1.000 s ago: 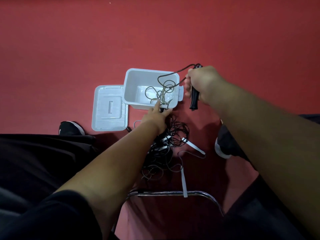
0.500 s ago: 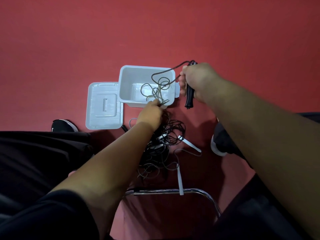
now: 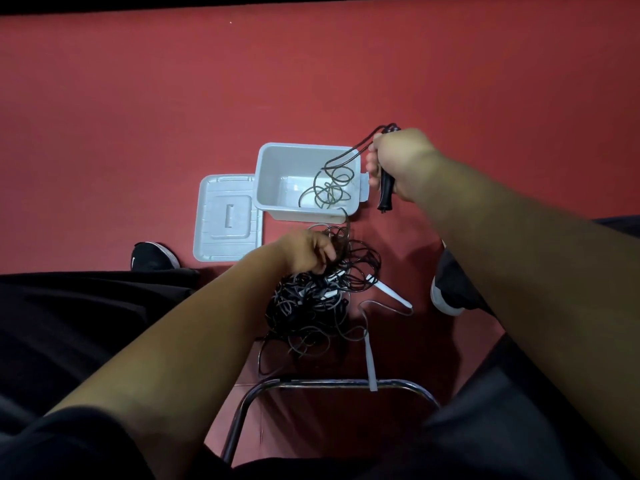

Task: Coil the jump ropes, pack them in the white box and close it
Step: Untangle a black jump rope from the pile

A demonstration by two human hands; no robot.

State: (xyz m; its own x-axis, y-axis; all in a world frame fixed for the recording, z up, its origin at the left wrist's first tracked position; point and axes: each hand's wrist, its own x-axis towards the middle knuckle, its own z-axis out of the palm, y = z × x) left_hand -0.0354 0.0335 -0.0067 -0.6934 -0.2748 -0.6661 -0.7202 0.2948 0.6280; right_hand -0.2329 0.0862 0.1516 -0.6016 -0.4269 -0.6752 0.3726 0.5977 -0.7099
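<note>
Below the white box (image 3: 277,148), my left hand (image 3: 308,252) had dropped, clutching the rope tangle (image 3: 311,306); right hand (image 3: 398,164) still gripped a handle (image 3: 386,194); coiling unfinished.

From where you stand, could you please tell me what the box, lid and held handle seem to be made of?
The box looks like white moulded plastic: smooth walls, faint sheen. The lid seems the same: ribbed, with a moulded recess. The handle is black, matte, plastic or rubber; I cannot tell which.

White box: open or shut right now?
Open. The white box has no lid on it; the lid lies flat on the red floor beside it, and loops of black rope show inside.
</note>
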